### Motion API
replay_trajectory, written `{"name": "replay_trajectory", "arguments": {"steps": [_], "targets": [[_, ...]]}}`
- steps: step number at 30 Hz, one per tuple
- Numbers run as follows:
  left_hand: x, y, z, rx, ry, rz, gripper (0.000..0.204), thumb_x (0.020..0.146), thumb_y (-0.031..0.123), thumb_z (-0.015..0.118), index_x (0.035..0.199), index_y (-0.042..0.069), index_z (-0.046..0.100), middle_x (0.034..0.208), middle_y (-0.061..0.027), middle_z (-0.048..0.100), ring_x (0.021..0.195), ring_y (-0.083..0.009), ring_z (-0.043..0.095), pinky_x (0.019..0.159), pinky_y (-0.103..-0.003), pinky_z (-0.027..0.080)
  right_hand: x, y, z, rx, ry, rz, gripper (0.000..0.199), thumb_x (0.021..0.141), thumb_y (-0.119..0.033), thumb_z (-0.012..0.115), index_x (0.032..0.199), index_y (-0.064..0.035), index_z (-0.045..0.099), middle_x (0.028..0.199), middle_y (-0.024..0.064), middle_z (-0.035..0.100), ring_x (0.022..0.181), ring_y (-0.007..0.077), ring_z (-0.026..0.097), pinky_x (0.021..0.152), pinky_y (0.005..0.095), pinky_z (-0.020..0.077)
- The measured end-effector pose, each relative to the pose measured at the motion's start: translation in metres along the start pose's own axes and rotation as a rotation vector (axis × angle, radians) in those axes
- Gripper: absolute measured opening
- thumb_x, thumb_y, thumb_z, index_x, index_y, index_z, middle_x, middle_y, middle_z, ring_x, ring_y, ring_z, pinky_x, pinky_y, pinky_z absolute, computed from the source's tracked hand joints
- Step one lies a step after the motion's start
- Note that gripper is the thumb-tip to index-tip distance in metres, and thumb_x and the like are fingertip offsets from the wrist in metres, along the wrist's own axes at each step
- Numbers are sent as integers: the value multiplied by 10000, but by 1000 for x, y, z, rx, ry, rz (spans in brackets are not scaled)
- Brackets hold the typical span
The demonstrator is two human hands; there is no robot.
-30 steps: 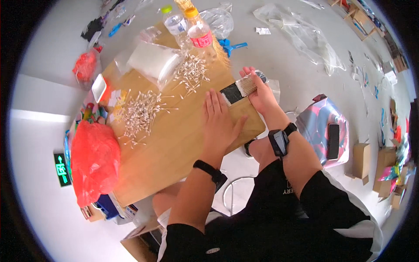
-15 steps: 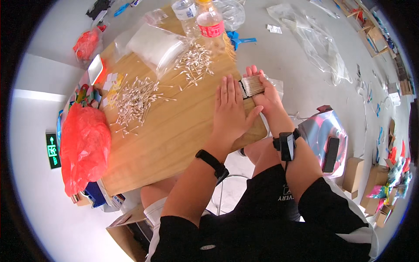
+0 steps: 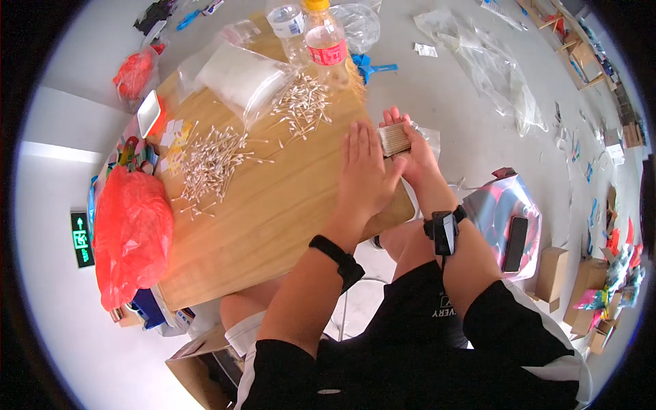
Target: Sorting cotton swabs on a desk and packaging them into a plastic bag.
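Resting in the right hand [image 3: 410,154], at the worktop's [image 3: 273,212] near right edge, is a squared bundle of cotton swabs [image 3: 395,139]; that grip is closed round it, while the left hand [image 3: 362,171] lies flat and open against its side. Loose swabs [image 3: 212,164] litter the wood. Two clear bottles [image 3: 326,42], one red-labelled, stand beyond; a red plastic bag [image 3: 130,225] slumps left.

Bare wooden worktop [image 3: 273,212] free btwn hands & scattered white cotton swabs [image 3: 212,160]; plastic bottles [image 3: 326,41] & red plastic bag [image 3: 133,225] block far/left edges.
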State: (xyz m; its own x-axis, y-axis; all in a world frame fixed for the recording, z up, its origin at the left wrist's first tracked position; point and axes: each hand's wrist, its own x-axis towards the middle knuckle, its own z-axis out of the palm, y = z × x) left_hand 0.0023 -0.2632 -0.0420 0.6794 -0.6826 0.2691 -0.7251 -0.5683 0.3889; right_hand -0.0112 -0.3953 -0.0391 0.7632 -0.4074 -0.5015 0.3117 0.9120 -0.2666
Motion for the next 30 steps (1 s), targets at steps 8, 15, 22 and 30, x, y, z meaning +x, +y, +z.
{"name": "replay_trajectory", "arguments": {"steps": [8, 15, 22, 30], "targets": [[8, -5, -17, -1424, 295, -293, 953, 1018, 691, 47, 1578, -68, 179, 1672, -183, 179, 1562, -268, 99, 1255, -398, 18, -3, -1, -2, 21, -71, -57, 314, 1095, -263, 442, 1333, -62, 478, 1417, 112, 561, 1340, 281, 519, 1163, 463, 403], [15, -1, -2, -1403, 291, -251, 934, 1027, 675, 48, 1577, -66, 191, 1673, -182, 182, 1562, -271, 92, 1253, -400, 1, 5, 2, 0, 31, -57, -49, 193, 1106, -219, 382, 1102, -60, 492, 1335, 155, 597, 1336, 315, 530, 1170, 479, 405], [30, 18, 6, -1477, 277, -229, 957, 1014, 702, 81, 1569, -64, 226, 1666, -195, 196, 1556, -290, 120, 1252, -430, 67, 7, 4, -4, 45, -41, -31, 175, 1105, -198, 358, 1062, -75, 475, 1240, 175, 627, 1230, 328, 596, 1108, 500, 458], [41, 31, 10, -1545, 326, -236, 966, 1007, 716, 127, 1552, -69, 268, 1656, -224, 203, 1551, -326, 148, 1259, -453, 78, 9, 5, -5, 57, -37, -13, 193, 1105, -200, 334, 1091, -76, 481, 1239, 179, 638, 1204, 351, 607, 1051, 507, 480]]}}
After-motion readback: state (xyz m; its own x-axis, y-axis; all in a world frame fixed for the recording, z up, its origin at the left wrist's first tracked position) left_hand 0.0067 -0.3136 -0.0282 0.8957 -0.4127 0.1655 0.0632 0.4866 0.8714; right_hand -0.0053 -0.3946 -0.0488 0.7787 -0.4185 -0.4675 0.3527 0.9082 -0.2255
